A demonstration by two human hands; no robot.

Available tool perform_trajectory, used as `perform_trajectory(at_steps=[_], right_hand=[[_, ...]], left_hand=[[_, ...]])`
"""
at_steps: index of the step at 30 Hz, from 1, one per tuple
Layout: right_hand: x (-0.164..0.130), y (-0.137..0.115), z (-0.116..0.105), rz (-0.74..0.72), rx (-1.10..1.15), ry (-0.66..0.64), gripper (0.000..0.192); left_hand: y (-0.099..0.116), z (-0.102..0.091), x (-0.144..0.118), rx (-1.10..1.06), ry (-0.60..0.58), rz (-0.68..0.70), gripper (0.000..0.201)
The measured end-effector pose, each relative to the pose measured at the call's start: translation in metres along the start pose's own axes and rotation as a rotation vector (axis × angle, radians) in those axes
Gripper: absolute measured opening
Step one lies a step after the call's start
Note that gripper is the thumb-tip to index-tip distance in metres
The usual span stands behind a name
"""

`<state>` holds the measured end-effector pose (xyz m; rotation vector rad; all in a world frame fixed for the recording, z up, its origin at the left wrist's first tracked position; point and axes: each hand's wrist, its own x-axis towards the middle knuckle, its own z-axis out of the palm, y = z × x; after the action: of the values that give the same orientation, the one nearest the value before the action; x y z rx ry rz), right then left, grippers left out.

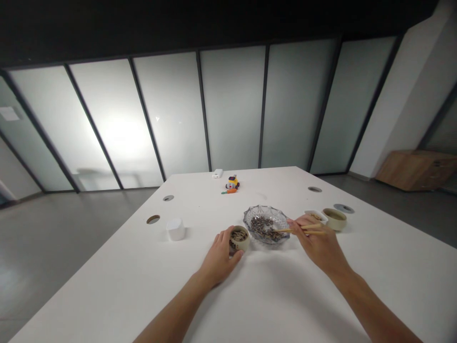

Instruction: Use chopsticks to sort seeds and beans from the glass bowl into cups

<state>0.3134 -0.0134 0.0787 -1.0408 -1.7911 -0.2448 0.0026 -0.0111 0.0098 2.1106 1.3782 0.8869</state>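
Observation:
My left hand (219, 257) wraps around a small beige cup (240, 238) filled with dark seeds, which stands on the white table (271, 295). Just right of the cup is a clear glass dish (267, 224) holding more of the dark seeds. My right hand (316, 243) holds a pair of wooden chopsticks (298, 230), with their tips reaching left into the dish's right side. Behind my right hand stand a small white cup (317, 216) and another beige cup (334, 218).
A small white container (176, 229) sits left of my left hand. At the table's far end lie a yellow toy (232, 183), an orange piece (229, 191) and a white box (217, 173). Round cable holes (153, 219) dot the tabletop. Frosted glass panels stand behind.

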Motion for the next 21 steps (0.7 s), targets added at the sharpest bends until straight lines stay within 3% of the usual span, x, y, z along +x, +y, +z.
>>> perform_trajectory(at_steps=[15,21], right_hand=[[-0.0002,-0.0007,0.0003,-0.03,-0.022,0.01,0.06],[-0.0009,0.0002,0.0001,0.096,0.041,0.147,0.059]], left_hand=[[-0.0019,0.0014,-0.0004,0.025,-0.018,-0.002,0.078],[-0.0032,0.0019,-0.0002,0.001,0.0,-0.002,0.078]])
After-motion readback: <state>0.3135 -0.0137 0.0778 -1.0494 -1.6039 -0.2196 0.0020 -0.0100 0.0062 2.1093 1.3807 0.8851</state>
